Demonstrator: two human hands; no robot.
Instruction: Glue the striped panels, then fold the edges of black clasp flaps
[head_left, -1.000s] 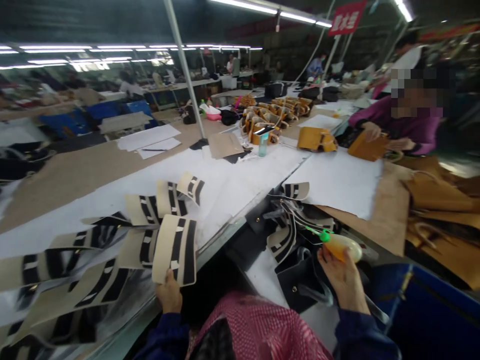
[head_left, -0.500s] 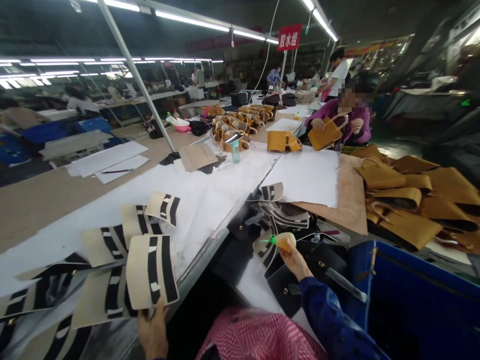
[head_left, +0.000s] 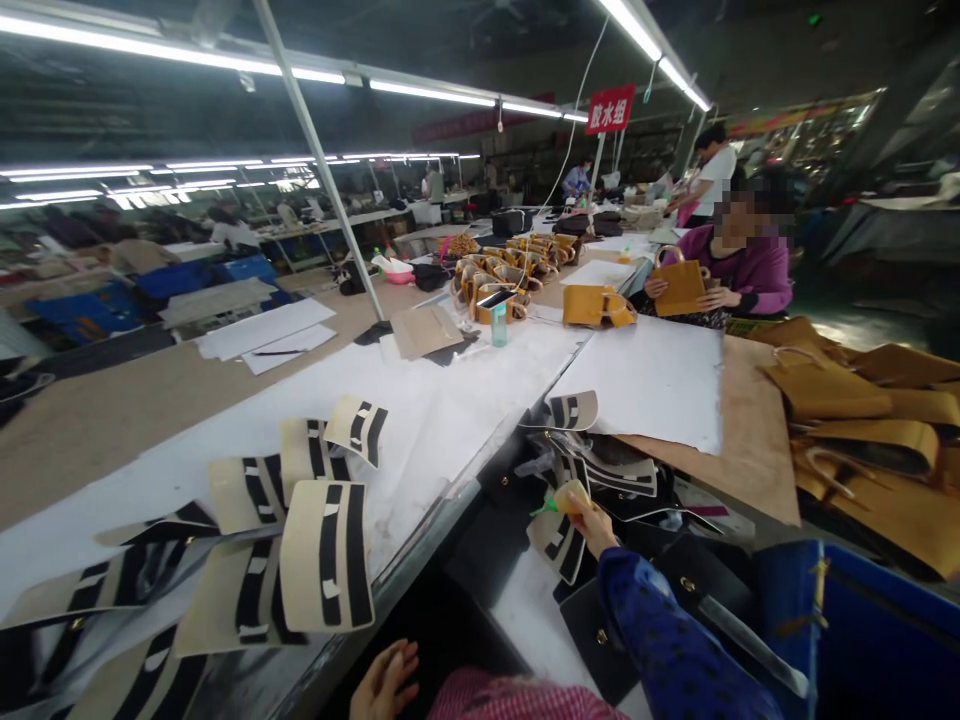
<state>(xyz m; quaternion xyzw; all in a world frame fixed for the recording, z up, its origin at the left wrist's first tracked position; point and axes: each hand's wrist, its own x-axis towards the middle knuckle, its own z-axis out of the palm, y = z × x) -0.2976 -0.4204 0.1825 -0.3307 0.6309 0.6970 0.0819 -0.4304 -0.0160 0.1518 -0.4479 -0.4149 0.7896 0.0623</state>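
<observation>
My right hand grips a small squeeze bottle of yellowish liquid, its green nozzle pointing left over striped pieces and black bag parts. At the bottom edge, my left hand holds nothing; its fingers are loosely curled and apart. Just up and left of it, a cream panel with black stripes rests on the table's near edge. More such striped panels lie overlapping behind and to the left, with white bits on their black strips.
A blue bin stands at my right. Mustard-yellow bags are heaped beyond it. Across the table, a person in a purple top holds a yellow bag. White sheets cover much of the table; a metal pole rises from it.
My left hand has let go of the cream striped panel and drawn back toward my lap. The view has turned slightly left. My right hand still holds the bottle, now angled lower.
</observation>
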